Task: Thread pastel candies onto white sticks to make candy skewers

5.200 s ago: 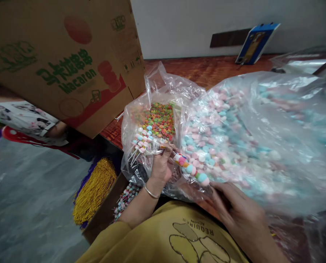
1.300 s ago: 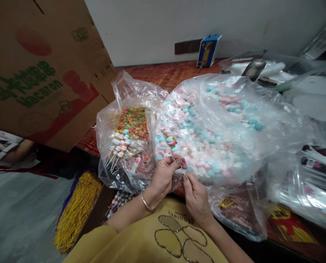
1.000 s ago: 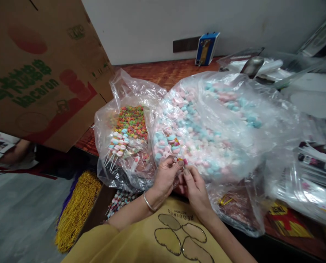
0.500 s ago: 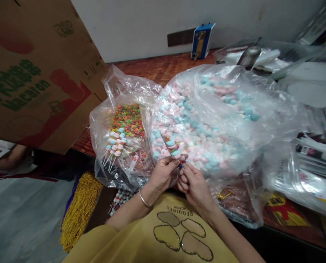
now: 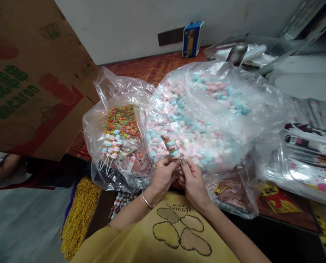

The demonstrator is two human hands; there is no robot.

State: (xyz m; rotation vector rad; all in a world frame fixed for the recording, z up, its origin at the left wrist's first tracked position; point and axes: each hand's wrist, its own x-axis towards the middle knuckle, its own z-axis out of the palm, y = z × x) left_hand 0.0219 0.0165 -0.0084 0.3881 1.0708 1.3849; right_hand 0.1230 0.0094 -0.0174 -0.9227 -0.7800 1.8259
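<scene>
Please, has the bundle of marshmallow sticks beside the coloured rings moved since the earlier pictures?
No, I see no shift: the marshmallow sticks lie at the near left edge of the heap of coloured rings, as before.

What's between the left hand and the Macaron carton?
Head view: between left hand and Macaron carton, a clear plastic bag of multicoloured rings plus a bunch of marshmallow sticks.

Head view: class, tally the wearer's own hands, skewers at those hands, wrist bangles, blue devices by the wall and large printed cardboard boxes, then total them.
left hand and right hand: 2
skewer: 1
bangle: 1
blue device: 1
printed cardboard box: 1
Total: 6
</scene>
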